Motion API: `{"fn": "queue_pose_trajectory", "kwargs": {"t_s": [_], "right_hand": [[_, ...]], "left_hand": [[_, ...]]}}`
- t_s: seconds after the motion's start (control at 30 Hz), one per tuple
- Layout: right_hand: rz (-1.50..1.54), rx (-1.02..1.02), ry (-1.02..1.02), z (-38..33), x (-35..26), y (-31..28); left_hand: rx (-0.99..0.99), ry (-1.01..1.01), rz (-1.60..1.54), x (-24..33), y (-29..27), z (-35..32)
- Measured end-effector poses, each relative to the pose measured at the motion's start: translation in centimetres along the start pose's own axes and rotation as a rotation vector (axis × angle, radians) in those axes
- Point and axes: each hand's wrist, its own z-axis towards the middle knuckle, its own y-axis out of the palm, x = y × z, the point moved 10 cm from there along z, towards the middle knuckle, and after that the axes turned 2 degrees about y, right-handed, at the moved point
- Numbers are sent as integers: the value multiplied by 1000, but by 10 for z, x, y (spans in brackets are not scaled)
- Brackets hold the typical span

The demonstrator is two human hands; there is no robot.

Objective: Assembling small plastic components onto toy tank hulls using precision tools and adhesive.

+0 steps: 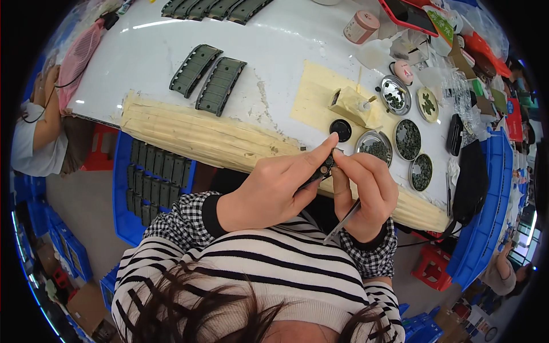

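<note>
Close in front of my chest, my left hand (269, 186) grips a small black part (324, 171) with its fingers closed round it. My right hand (369, 194) has its thumb and fingertips pressed together at the same part. Metal tweezers (343, 223) are tucked in that right hand, pointing back toward me. Just beyond the fingertips sits a round black cap or dish (341, 130). Round tins of small dark green pieces, among them one tin (408, 140), stand to the right. Two curved, ribbed dark green parts (221, 86) lie on the table at the left.
Yellowish tape covers the table's near edge (200, 136). A tape-wrapped box (355, 107) stands on a yellow sheet. More ribbed parts (214, 8) lie at the far edge. A blue crate (123, 217) with rows of dark parts stands lower left. Another person's arm (47, 114) is at left.
</note>
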Motion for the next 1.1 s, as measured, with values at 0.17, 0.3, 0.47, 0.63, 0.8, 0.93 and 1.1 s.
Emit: {"fn": "queue_pose_trajectory", "kwargs": {"t_s": [0.17,0.3,0.47,0.63,0.8,0.93,1.1], "right_hand": [[101,38,136,4,13,-14],[66,208,357,8,54,-47],[-117,46,342,36,80,-25],[-147,-12,352,38,98,-7],[-78,193,284,40,74,-36],[396,237,421,19,59,-33],[855,144,565,10,62,7]], "left_hand": [[2,-23,-186,-8,3,5],[-21,-420,-836,-46,17,-6],[43,-694,-1334,-58,27,-11],[13,-698,-1601,-58,40,-12],[33,-714,-1781,-55,47,-14],[-11,-756,-1783,-52,54,-14],[-4,-789,-1891,-49,61,-19]]}}
